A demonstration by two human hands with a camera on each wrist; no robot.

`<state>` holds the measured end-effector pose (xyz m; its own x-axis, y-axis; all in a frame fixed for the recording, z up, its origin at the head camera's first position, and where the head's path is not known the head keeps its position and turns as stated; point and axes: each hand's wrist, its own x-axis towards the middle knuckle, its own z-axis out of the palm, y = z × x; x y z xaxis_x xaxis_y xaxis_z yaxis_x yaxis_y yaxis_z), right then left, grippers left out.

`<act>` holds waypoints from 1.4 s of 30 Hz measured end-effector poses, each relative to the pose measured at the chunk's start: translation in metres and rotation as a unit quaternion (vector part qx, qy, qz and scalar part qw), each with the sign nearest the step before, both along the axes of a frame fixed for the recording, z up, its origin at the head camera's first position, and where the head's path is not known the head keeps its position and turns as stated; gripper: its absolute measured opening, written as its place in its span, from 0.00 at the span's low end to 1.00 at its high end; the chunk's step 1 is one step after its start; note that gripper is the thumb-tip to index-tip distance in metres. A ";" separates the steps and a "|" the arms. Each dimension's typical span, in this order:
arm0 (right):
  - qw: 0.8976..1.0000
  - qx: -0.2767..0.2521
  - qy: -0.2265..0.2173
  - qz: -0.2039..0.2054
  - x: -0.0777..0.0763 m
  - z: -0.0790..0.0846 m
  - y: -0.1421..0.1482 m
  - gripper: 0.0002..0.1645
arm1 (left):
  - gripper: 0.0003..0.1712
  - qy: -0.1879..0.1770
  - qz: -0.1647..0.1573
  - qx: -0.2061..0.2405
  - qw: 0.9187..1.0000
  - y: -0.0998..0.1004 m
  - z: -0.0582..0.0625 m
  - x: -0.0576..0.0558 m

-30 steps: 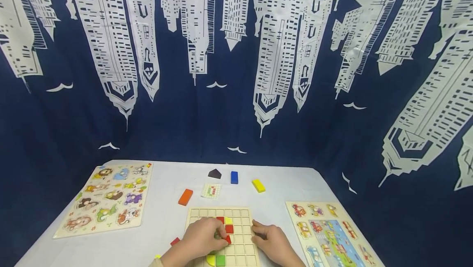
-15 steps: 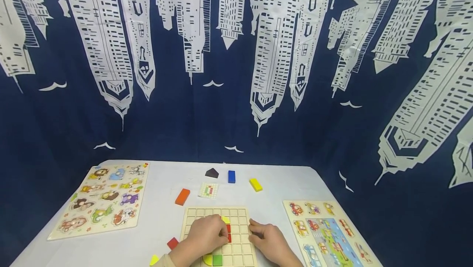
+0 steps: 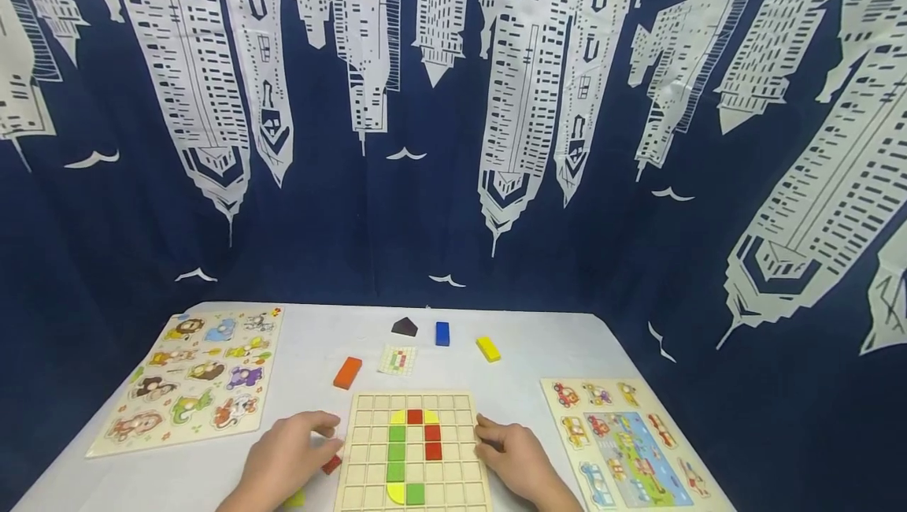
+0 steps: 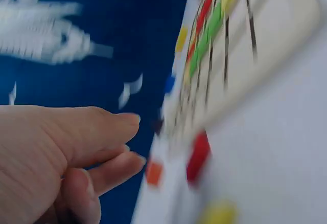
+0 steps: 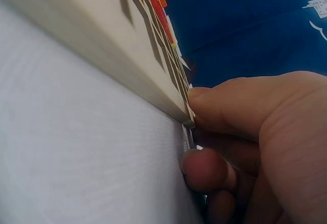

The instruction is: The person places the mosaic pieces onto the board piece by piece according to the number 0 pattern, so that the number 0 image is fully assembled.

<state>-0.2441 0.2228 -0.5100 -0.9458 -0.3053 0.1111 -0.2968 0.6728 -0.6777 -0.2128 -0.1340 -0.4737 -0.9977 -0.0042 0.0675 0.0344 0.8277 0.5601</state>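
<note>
A wooden grid board (image 3: 370, 449) lies at the front middle of the table. Set in its squares are green tiles (image 3: 396, 453), red tiles (image 3: 433, 443) and yellow rounded corner tiles (image 3: 395, 492). My left hand (image 3: 286, 449), fingers slightly bent and holding nothing, hovers left of the board. Close by its fingertips is a loose red block (image 3: 331, 465), which the left wrist view shows apart from the fingers (image 4: 120, 170). Part of a yellow piece (image 3: 294, 499) shows beneath that wrist. At the board's right edge, my right hand (image 3: 520, 457) grips it between thumb and fingers.
A small pattern card (image 3: 397, 360) lies behind the board, among orange (image 3: 347, 372), blue (image 3: 442, 333) and yellow blocks (image 3: 487, 349) and a dark five-sided piece (image 3: 405, 327). An animal puzzle (image 3: 186, 374) lies at left, a vehicle puzzle (image 3: 623, 449) at right.
My left hand has left the red tile in the board and moved left, beside the loose red block, uncovering the tiles beneath it. The right hand stays at the board's edge.
</note>
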 end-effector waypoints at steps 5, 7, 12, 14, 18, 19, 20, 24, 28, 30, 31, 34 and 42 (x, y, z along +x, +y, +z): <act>1.000 0.009 0.006 -0.006 0.000 0.001 0.006 0.21 | 0.20 -0.054 0.031 0.010 0.998 -0.015 -0.017 0.000; 1.000 0.008 0.004 -0.005 0.001 0.002 0.007 0.21 | 0.22 -0.063 0.026 0.013 0.998 -0.015 -0.020 0.000; 1.000 0.000 -0.001 0.001 0.001 0.001 0.007 0.21 | 0.20 -0.068 0.025 0.012 0.997 -0.012 -0.021 0.003; 1.000 -0.004 -0.003 0.001 0.001 0.001 0.007 0.22 | 0.19 -0.072 0.023 0.014 0.997 -0.011 -0.020 0.003; 1.000 -0.006 -0.007 -0.002 0.001 0.001 0.005 0.22 | 0.18 -0.075 0.020 0.019 0.997 -0.012 -0.020 0.003; 1.000 -0.006 -0.007 -0.003 0.001 0.001 0.004 0.22 | 0.18 -0.074 0.021 0.021 0.997 -0.013 -0.020 0.003; 1.000 -0.006 -0.007 -0.003 0.001 0.001 0.004 0.22 | 0.18 -0.073 0.023 0.022 0.997 -0.013 -0.020 0.003; 1.000 -0.005 -0.007 -0.001 0.001 0.002 0.002 0.22 | 0.17 -0.075 0.024 0.031 0.996 -0.015 -0.021 0.003; 1.000 -0.005 -0.009 0.001 0.000 0.002 0.000 0.21 | 0.16 -0.077 0.020 0.033 0.996 -0.017 -0.021 0.003; 1.000 -0.006 -0.010 0.000 0.000 0.002 -0.001 0.21 | 0.15 -0.076 0.019 0.032 0.996 -0.018 -0.020 0.003; 1.000 -0.006 -0.009 -0.001 0.000 0.002 -0.001 0.21 | 0.15 -0.076 0.019 0.032 0.996 -0.019 -0.020 0.003; 1.000 -0.008 -0.011 -0.003 -0.001 0.002 -0.002 0.21 | 0.15 -0.076 0.015 0.037 0.996 -0.020 -0.019 0.004; 1.000 -0.010 -0.017 -0.006 -0.002 -0.002 -0.001 0.22 | 0.09 -0.064 0.008 0.074 0.995 -0.023 -0.020 0.003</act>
<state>-0.2464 0.2213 -0.5116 -0.9528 -0.2913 0.0857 -0.2655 0.6623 -0.7006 -0.2096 -0.1569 -0.4933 -0.9978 -0.0203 -0.0633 -0.0578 0.7359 0.6746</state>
